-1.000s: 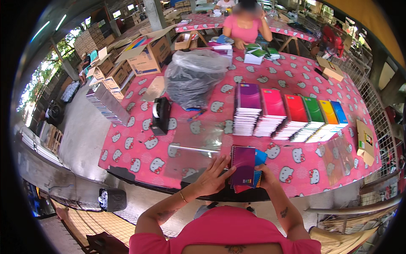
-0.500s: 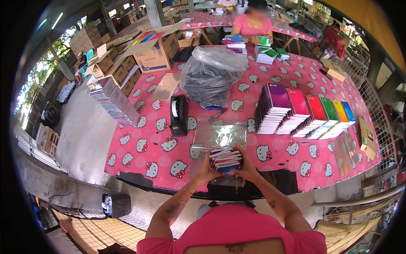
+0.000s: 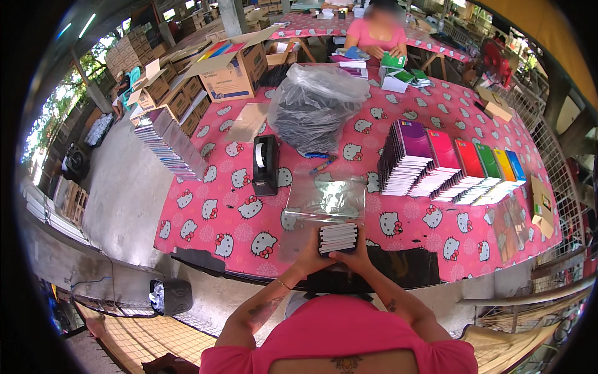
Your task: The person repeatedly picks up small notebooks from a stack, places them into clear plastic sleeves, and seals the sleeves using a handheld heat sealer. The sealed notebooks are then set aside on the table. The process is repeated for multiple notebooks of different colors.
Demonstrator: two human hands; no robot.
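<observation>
Between my two hands, at the table's near edge, is a small stack of spiral notebooks [image 3: 338, 238], its white page edges facing up. My left hand [image 3: 311, 254] grips the stack's left side, and my right hand [image 3: 359, 255] closes round its right side with the thumb across the near face. Clear plastic sleeves [image 3: 327, 196] lie flat just beyond the stack and partly under my left hand. Farther off stands a black tape dispenser [image 3: 265, 167]. A blue pen [image 3: 319, 155] and a cutter [image 3: 322, 166] lie beyond the sleeves.
Rows of coloured notebooks [image 3: 414, 146] stand at the right, beside an open carton [image 3: 542, 206]. A tall stack of wrapped notebooks [image 3: 169, 146] is on the left edge. A big plastic bag [image 3: 316, 109] and a large carton [image 3: 230, 76] stand farther back. Across the table a person [image 3: 377, 37] handles green notebooks.
The notebooks, uneven and fanned before, now sit squared in a tidy stack between my hands. My hands have shifted slightly. The view has moved a little.
</observation>
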